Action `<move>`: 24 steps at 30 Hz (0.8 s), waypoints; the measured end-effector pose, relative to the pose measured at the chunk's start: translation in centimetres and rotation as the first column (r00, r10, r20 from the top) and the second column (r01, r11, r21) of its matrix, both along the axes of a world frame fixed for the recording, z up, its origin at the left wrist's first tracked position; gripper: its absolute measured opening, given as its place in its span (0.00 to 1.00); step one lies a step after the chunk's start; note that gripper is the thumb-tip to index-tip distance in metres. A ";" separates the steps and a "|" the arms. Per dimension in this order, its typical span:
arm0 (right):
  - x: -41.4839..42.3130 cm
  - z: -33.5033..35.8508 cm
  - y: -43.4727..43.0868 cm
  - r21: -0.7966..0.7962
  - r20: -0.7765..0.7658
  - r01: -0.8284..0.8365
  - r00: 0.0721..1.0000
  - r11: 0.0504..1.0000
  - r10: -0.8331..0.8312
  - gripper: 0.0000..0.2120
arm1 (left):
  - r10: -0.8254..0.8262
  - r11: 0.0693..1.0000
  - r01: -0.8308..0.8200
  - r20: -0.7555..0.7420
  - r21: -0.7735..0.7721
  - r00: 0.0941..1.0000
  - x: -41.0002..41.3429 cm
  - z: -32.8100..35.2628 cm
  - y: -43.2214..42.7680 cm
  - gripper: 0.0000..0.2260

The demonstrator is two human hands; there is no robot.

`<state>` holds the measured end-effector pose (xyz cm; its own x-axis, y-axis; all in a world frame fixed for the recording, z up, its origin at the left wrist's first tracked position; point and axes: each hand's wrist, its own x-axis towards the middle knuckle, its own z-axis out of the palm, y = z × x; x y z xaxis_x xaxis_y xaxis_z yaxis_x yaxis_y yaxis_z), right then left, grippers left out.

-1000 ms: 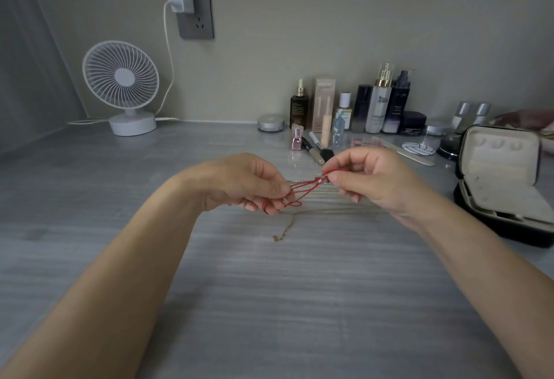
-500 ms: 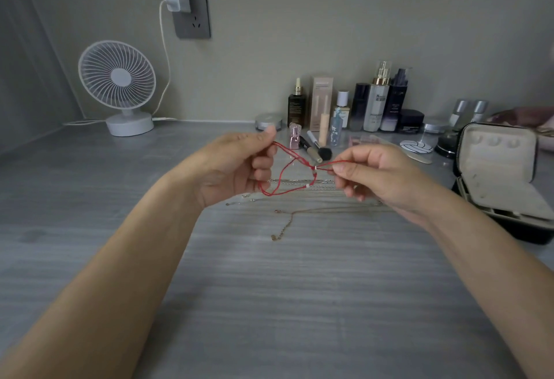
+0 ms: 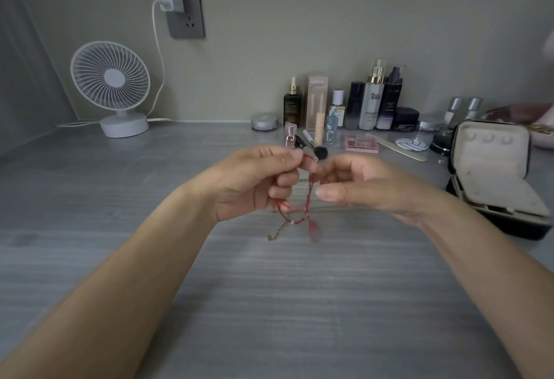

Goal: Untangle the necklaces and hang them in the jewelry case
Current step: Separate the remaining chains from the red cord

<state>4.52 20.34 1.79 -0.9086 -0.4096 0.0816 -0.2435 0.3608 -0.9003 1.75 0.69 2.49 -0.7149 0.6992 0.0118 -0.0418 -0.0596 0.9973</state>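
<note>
A red cord necklace [image 3: 305, 207] hangs in loops between my two hands above the grey table. My left hand [image 3: 251, 181] pinches its upper end between thumb and forefinger. My right hand [image 3: 362, 184] is close beside it, fingers curled at the cord; whether they grip it I cannot tell. A thin gold chain [image 3: 277, 231] lies on the table under the hands, and a silver chain shows faintly behind the cord. The jewelry case [image 3: 491, 175] stands open at the right, its pale lid upright.
Cosmetic bottles [image 3: 371, 100], a makeup brush [image 3: 313, 148] and a pink palette [image 3: 361, 142] line the back of the table. A white desk fan [image 3: 112, 85] stands at the back left, its cable running to a wall socket [image 3: 186, 16].
My hands have come closer together and risen slightly. The red cord, stretched sideways between them before, now hangs down in loose loops, its lower end swinging.
</note>
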 end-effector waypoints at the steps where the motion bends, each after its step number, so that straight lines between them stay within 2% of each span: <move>1: 0.0 -0.2 -0.4 -0.031 -0.017 -0.006 1.000 1.000 0.006 0.17 | -0.027 0.999 0.027 -0.012 -0.036 1.000 0.2 -0.2 0.2 0.10; 4: -0.2 -0.7 -1.3 -0.065 -0.082 0.025 0.996 0.998 -0.031 0.11 | -0.050 0.996 0.046 -0.042 -0.080 0.998 0.5 -0.4 0.5 0.09; 8: -0.4 -0.4 -0.8 -0.138 -0.059 0.092 0.993 0.986 -0.101 0.04 | 0.069 0.998 -0.068 0.005 -0.001 0.998 0.0 0.0 0.2 0.10; 13: -0.5 0.0 0.3 -0.237 0.013 0.127 0.992 0.963 -0.128 0.07 | 0.124 0.963 -0.156 0.154 0.219 0.980 -0.5 0.5 -0.3 0.14; 16: -0.6 0.0 0.8 -0.299 0.059 0.128 0.991 0.945 -0.116 0.07 | 0.166 0.929 -0.224 0.209 0.294 0.964 -0.9 0.8 -0.8 0.14; 19: -0.6 0.2 0.6 -0.423 0.095 0.096 0.994 0.901 -0.062 0.05 | 0.209 0.917 -0.273 0.233 0.290 0.950 -1.1 0.8 -1.1 0.14; 24: -0.5 0.7 0.0 -0.635 0.151 0.101 0.989 0.766 -0.005 0.10 | 0.228 0.925 -0.282 0.223 0.254 0.948 -0.9 0.6 -0.6 0.11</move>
